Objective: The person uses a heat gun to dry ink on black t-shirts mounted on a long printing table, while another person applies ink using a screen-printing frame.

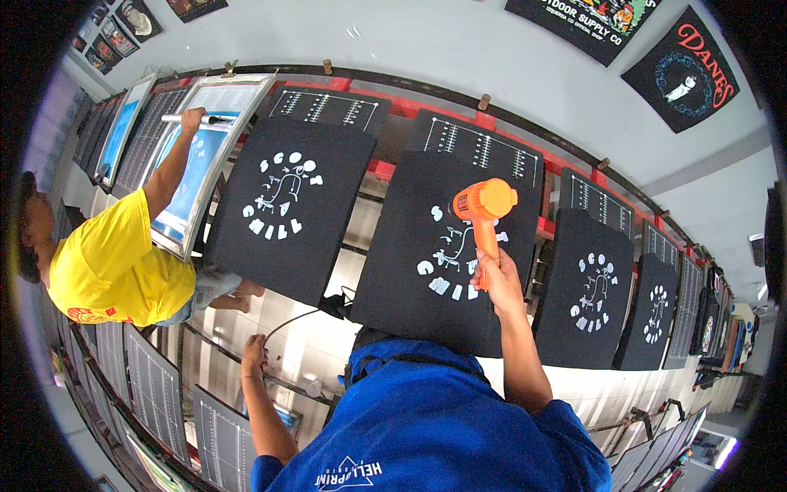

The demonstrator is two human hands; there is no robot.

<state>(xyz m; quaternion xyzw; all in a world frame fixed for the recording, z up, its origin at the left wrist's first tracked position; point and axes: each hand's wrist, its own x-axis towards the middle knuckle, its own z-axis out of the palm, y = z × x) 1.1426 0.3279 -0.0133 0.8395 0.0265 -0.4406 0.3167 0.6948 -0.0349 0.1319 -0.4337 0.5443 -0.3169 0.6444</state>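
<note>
My right hand is wrapped around the handle of an orange hair dryer. It hangs over a black printed cloth panel spread on a board in front of me, covering part of its white lettering and line drawing. Down at the left, my left hand is closed around a black cord, which curves up toward a dark bundle beside the board.
Similar printed black panels lie left and right along a red-framed rack. At left, a person in a yellow shirt holds a white-handled tool over a screen frame. More gridded boards stand behind me.
</note>
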